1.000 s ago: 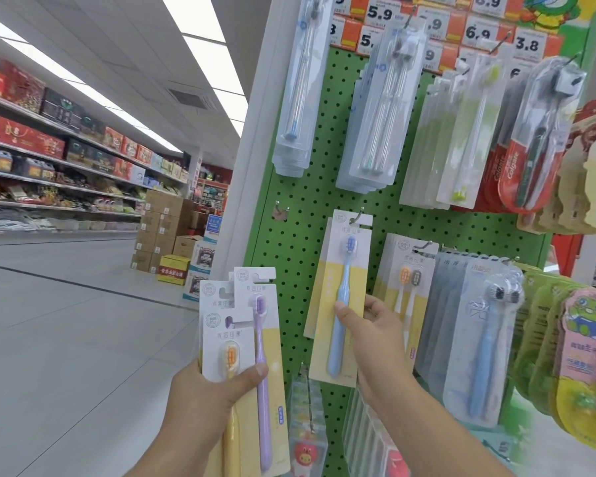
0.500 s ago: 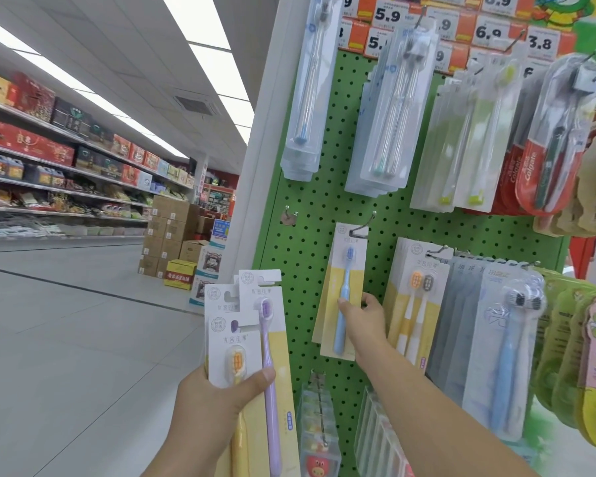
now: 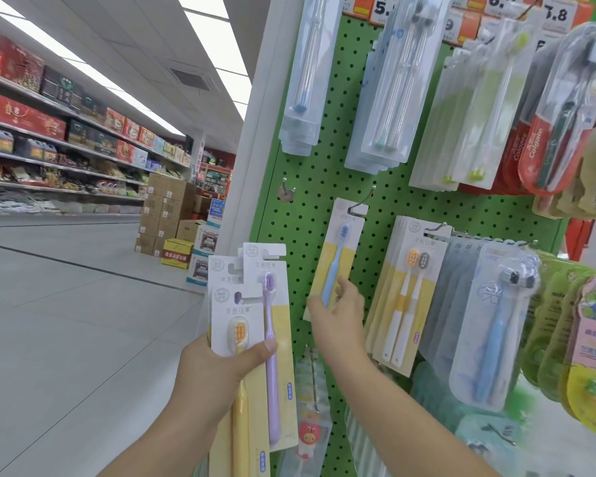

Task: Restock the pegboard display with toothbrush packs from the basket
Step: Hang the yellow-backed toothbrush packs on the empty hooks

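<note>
Your right hand (image 3: 338, 315) is at the lower end of the blue toothbrush pack (image 3: 338, 259), which hangs by its slot on a metal hook (image 3: 360, 204) of the green pegboard (image 3: 310, 173). The fingers (image 3: 341, 290) curl loosely at the pack's bottom edge, but motion blur hides whether they pinch the card or only touch it, so you cannot tell from here. Your left hand (image 3: 217, 370) grips the remaining packs (image 3: 252, 321), thumb (image 3: 258, 349) pressed across the front of the orange-brush card, with a purple-brush pack fanned behind it. The basket is out of view.

The pack looks seated, so the job now is to settle it well. Check that the card's slot sits fully back on the hook rather than perched at the upturned tip, and let the pack hang straight before you let go (a tilted card tends to swing and slide forward). Release downward and away, not sideways, because the two-brush packs (image 3: 406, 297) hang just beside your wrist and could be knocked.

For the next pack, take only the front card from your left hand, pinching near its top by the slot. The bare hook (image 3: 286, 191) to the left, near the white post (image 3: 255, 132), looks a likely place for it.
</note>
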